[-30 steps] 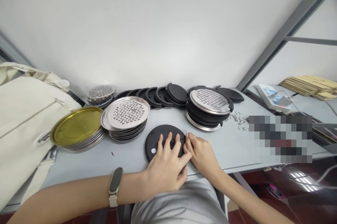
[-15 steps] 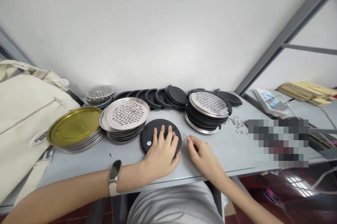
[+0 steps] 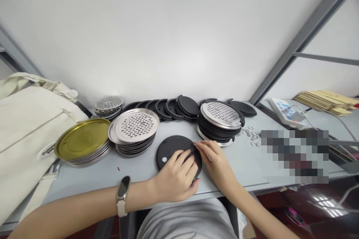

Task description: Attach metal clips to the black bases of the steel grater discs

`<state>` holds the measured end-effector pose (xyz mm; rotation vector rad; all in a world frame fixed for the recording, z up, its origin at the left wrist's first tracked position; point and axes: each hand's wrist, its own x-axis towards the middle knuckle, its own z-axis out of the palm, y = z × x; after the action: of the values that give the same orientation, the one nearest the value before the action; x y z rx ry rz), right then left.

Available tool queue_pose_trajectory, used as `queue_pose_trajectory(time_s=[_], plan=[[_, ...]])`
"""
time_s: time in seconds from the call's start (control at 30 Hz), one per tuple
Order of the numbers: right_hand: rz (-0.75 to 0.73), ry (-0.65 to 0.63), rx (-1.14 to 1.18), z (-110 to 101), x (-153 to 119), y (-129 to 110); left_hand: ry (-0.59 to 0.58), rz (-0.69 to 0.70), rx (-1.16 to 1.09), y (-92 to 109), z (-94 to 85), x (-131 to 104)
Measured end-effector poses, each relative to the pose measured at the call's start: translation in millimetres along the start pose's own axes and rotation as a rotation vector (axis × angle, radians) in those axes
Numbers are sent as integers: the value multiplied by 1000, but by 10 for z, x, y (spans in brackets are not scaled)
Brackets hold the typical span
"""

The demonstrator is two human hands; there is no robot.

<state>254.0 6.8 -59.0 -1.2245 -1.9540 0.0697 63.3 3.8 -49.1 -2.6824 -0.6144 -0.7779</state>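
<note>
Grey table (image 3: 244, 162) against a white wall (image 3: 168, 33), black disc (image 3: 172, 147) flat near the front edge, my left hand (image 3: 177, 177) resting on it, fingers half-curled, my right hand (image 3: 214, 160) pinching closed at its rim, on a small item (image 3: 195, 144) I cannot identify

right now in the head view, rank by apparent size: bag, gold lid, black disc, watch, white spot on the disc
1. Bag
2. Gold lid and black disc: too alike to rank; left hand covers part of the disc
3. Watch
4. White spot
</note>
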Motion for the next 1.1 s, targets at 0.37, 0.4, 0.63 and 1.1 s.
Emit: queue_pose_trajectory(time_s=[0.37,0.4,0.63,1.1], plan=[[-310,-529,-40,-208,-61,-194,333,485,-166,-2,-24,58],[-320,-558,-57,-214,-63,-203,356,497,-193,2,-15,49],[-376,-537,-181,-107,-125,-260,348,550,-243,51,97,-51],[-377,-351,-167,-513,-630,-149,350,649,-256,-13,86,-206]])
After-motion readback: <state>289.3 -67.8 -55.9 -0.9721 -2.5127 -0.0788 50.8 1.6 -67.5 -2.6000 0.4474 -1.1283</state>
